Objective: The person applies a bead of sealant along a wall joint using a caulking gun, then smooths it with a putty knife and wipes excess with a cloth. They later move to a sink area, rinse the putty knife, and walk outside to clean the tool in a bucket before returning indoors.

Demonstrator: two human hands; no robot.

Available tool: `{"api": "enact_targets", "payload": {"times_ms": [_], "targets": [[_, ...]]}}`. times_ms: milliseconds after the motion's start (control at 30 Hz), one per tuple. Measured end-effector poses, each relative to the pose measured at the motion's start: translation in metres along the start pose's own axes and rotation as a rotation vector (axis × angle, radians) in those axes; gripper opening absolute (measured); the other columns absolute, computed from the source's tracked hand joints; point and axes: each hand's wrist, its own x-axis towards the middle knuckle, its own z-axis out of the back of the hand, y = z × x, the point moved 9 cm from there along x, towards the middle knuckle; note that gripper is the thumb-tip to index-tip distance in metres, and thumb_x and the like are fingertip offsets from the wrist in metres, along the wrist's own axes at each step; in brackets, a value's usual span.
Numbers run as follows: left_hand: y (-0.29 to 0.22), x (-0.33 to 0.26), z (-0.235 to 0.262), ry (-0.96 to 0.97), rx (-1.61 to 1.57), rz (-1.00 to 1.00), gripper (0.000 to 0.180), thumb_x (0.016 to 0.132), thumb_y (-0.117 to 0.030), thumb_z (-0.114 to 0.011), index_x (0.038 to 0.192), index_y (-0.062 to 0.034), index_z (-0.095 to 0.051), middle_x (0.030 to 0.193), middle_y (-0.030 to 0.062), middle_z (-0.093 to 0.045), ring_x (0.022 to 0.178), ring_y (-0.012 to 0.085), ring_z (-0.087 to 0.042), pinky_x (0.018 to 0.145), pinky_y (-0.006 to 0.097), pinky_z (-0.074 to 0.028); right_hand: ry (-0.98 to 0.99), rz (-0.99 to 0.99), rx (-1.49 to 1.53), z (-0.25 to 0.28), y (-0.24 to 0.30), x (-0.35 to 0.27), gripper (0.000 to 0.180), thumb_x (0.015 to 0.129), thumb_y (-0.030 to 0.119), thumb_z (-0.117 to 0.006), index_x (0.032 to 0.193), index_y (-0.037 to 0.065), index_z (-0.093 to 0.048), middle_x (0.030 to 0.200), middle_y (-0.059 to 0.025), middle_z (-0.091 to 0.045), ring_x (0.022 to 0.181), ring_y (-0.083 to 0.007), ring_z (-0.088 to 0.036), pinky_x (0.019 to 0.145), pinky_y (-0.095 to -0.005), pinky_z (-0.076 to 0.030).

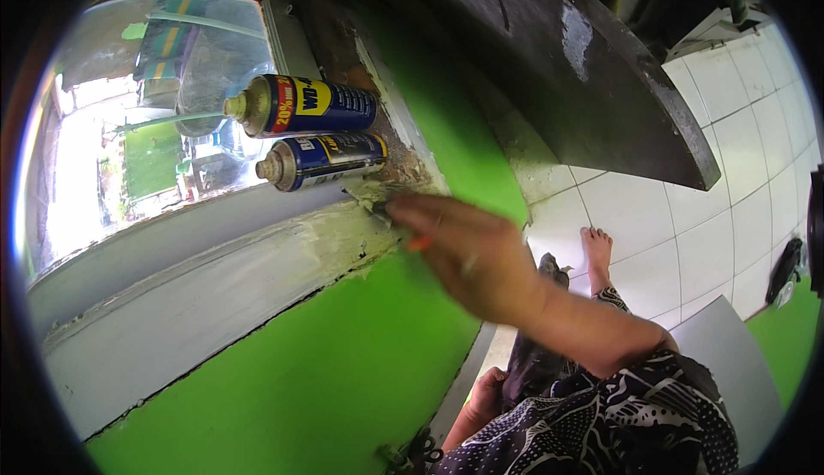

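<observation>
Black-and-white patterned garment (601, 415) fills the bottom edge, closest to cam; R forearm (601, 329) comes out of its sleeve & reaches up-left to the window corner. R hand (481, 260) is a bit blurred, fingers drawn together, pinching a small putty knife (419, 243) w/ orange on its handle. Knife is at the corner btwn sill & jamb, beside a lump of pale putty (367, 190); can't tell if the blade touches the frame. Whitish jamb (215, 269) is patchy & smeared, w/ a dark crack along the bright green wall (300, 372). Just past the putty, 2 blue spray cans stand side by side on the crumbly sill: one w/ a red/yellow label (313, 106), one slimmer (330, 159). L hand (491, 392) is low, next to a dark crumpled bag or cloth (536, 363); can't tell if its fingers grip it. Bare foot (596, 250) on white tile floor (631, 209); dark slab w/ worn patch (549, 72) upper R.
</observation>
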Motion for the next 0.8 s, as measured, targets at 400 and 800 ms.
{"api": "enact_targets", "payload": {"times_ms": [400,800], "targets": [[0.007,0.006,0.015,-0.046,0.015,-0.013,0.048,0.077,-0.024,-0.04,0.109,0.006,-0.058,0.105,0.0203,-0.066,0.088,0.0318,-0.062,0.088,0.04,-0.048,0.157,-0.459,0.534,0.061,-0.058,0.014,0.017,0.082,0.005,-0.064,0.098,-0.001,-0.064,0.088,-0.0057,-0.065,0.081,-0.0118,-0.06,0.072,-0.0227,-0.047],[0.009,0.015,0.038,-0.064,0.01,-0.051,0.05,0.077,-0.026,-0.04,0.11,0.0061,-0.058,0.107,0.0209,-0.065,0.091,0.0323,-0.062,0.088,0.04,-0.048,0.68,-0.233,0.568,-0.021,-0.064,0.078,0.025,0.079,0.009,-0.068,0.102,0.001,-0.064,0.075,0.0028,-0.055,0.073,-0.0081,-0.048,0.07,-0.0256,-0.04]]}}
